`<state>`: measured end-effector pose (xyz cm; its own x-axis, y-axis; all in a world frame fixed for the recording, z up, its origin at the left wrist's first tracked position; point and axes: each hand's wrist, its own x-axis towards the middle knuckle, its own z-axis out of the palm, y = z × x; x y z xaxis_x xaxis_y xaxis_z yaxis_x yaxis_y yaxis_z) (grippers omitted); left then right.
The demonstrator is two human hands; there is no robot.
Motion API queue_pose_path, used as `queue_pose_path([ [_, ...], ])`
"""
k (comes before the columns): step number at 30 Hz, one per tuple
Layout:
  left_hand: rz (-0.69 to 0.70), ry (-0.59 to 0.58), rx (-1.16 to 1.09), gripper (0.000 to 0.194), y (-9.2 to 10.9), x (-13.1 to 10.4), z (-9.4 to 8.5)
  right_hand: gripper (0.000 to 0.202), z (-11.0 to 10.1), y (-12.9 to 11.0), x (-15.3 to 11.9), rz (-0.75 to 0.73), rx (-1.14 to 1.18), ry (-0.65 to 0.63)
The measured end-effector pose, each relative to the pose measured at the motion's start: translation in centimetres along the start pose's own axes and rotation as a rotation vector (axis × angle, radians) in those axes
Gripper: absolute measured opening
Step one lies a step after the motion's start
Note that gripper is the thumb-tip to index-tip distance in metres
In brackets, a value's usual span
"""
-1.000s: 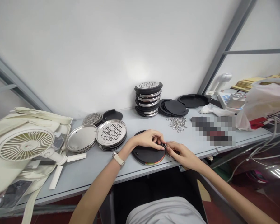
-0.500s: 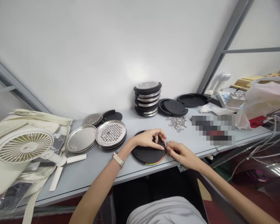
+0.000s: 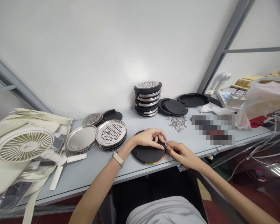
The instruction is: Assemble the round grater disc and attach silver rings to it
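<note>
In front of me on the table lies a round black disc (image 3: 144, 153) with a red, yellow and green stripe along its near right rim. My left hand (image 3: 151, 138) reaches over it, fingers curled, the thumb along its right side. A small wire-like metal hook (image 3: 165, 144) is between the fingertips of both hands at the disc's right edge; its exact shape is partly hidden. My right hand (image 3: 180, 153) pinches it from the right. Behind the hands is a loose pile of small metal hooks (image 3: 176, 123).
Left of the disc stand stacks of perforated metal plates (image 3: 110, 133) and plain metal plates (image 3: 81, 138). A tall stack of black-and-metal discs (image 3: 147, 99) is at the wall, with black round trays (image 3: 176, 106) beside it. A white fan (image 3: 29, 146) lies far left; a plastic bag (image 3: 261, 101) is right.
My left fingertips have bent in slightly closer to the metal hook by my right fingers. Otherwise hands and objects keep their places.
</note>
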<state>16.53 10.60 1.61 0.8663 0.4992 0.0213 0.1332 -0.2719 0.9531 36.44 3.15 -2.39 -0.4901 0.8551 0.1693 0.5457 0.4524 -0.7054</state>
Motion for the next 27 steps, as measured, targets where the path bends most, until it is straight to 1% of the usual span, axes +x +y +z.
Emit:
queue_pose_path([
  [3,0.001,0.006,-0.008,0.04,0.01,-0.03,-0.03,0.034,-0.02,-0.11,0.01,0.002,0.005,0.003],
  [10,-0.056,0.017,-0.009,0.041,0.32,0.0,0.04,0.036,-0.07,-0.11,-0.02,0.011,0.065,0.018],
  [16,-0.058,0.005,-0.012,0.04,0.38,-0.02,0.06,0.037,-0.21,-0.07,-0.04,0.022,0.125,-0.008],
  [22,-0.042,-0.017,0.031,0.033,0.64,-0.16,-0.05,0.035,-0.21,-0.29,-0.01,-0.001,0.054,0.001],
  [27,-0.038,-0.015,0.029,0.033,0.64,-0.14,-0.05,0.035,-0.15,-0.3,-0.04,-0.008,-0.009,0.005],
])
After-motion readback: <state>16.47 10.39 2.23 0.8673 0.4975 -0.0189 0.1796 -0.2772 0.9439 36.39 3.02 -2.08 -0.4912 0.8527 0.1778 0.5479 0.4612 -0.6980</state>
